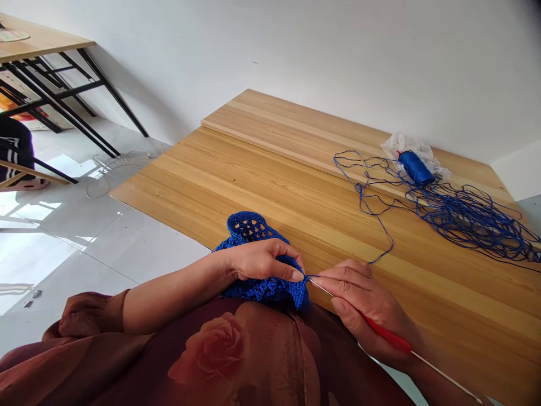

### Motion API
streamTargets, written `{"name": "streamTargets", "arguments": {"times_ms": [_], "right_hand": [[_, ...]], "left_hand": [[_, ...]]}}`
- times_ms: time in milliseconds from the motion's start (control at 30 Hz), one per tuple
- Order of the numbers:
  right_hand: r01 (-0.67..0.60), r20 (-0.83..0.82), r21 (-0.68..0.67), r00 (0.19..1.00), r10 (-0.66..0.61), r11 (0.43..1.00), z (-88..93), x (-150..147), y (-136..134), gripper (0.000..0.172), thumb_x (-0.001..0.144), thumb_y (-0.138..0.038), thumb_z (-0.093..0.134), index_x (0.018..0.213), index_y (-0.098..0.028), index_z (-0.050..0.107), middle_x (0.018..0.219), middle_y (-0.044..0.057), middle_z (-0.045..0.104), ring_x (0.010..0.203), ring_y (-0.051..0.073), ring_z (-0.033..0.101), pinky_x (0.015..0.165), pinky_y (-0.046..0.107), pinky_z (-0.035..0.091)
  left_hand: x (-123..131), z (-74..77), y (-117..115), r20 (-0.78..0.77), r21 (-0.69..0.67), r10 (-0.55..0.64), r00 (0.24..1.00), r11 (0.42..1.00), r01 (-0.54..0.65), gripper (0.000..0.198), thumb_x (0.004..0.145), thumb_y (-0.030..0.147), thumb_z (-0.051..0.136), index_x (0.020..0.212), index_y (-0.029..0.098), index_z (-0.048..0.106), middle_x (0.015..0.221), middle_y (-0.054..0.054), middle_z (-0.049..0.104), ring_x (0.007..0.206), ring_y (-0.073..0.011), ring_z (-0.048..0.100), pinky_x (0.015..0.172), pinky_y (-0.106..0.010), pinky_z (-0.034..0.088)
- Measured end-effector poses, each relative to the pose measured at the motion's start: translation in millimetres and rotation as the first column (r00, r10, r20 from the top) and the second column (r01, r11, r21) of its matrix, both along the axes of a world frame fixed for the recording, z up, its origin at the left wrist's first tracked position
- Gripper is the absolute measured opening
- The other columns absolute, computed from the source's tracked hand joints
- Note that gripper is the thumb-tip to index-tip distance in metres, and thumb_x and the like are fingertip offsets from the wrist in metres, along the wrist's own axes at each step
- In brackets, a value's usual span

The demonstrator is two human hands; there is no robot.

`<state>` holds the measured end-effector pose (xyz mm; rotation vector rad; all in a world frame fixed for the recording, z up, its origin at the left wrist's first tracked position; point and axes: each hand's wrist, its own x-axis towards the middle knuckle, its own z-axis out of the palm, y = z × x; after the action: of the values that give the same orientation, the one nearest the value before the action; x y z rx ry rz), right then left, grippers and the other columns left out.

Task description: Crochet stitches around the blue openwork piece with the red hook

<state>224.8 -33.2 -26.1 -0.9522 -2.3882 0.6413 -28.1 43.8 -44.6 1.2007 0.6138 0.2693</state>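
My left hand pinches the edge of a blue crocheted piece, which rests at the table's near edge and against my lap. An openwork part of it stands up behind the hand. My right hand is closed around a crochet hook with a red grip and metal shafts at both ends. The hook's front tip meets the crochet just right of my left thumb. Blue yarn runs from the tip past my right fingers and onto the tabletop.
The wooden table stands against a white wall. On its right lie a loose tangle of blue yarn, a blue spool and a clear plastic bag. Another table with black legs is at the upper left, beside a partly visible person.
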Motion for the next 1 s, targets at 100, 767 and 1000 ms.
{"name": "streamTargets", "arguments": {"times_ms": [100, 767, 1000], "right_hand": [[-0.022, -0.144, -0.235, 0.99, -0.012, 0.972, 3.6, -0.1, 1.9, 0.035, 0.101, -0.021, 0.045, 0.128, -0.028, 0.065, 0.113, 0.006, 0.074, 0.104, 0.022, 0.067, 0.091, 0.039, 0.055], [0.065, -0.113, -0.126, 0.99, -0.079, 0.99, 2.2, -6.8, -3.4, 0.03, 0.1, -0.023, 0.048, 0.121, -0.028, 0.069, 0.104, 0.003, 0.077, 0.096, 0.02, 0.069, 0.086, 0.035, 0.056], [-0.091, -0.168, -0.271, 0.985, 0.045, 0.958, 4.8, 0.1, 2.4, 0.035, 0.101, -0.02, 0.046, 0.131, -0.028, 0.064, 0.111, 0.005, 0.074, 0.103, 0.021, 0.067, 0.092, 0.038, 0.054]], "left_hand": [[0.1, -0.9, 0.1, -0.003, 0.068, -0.036, 0.999, 0.997, 0.036, 0.031, 0.075, 0.043, 0.08, 0.082, 0.014, 0.073, 0.073, -0.001, 0.065, 0.072, -0.0144, 0.056, 0.074, -0.025, 0.045], [1.0, -1.1, 1.4, -0.008, 0.155, -0.081, 0.997, 0.985, 0.082, 0.035, 0.076, 0.048, 0.08, 0.083, 0.014, 0.076, 0.073, -0.002, 0.068, 0.072, -0.0152, 0.058, 0.071, -0.024, 0.047], [-2.7, -5.4, 3.4, 0.033, 0.025, -0.146, 0.989, 0.989, 0.146, 0.038, 0.073, 0.051, 0.083, 0.083, 0.016, 0.075, 0.075, -0.001, 0.069, 0.073, -0.0148, 0.06, 0.074, -0.024, 0.048]]}}
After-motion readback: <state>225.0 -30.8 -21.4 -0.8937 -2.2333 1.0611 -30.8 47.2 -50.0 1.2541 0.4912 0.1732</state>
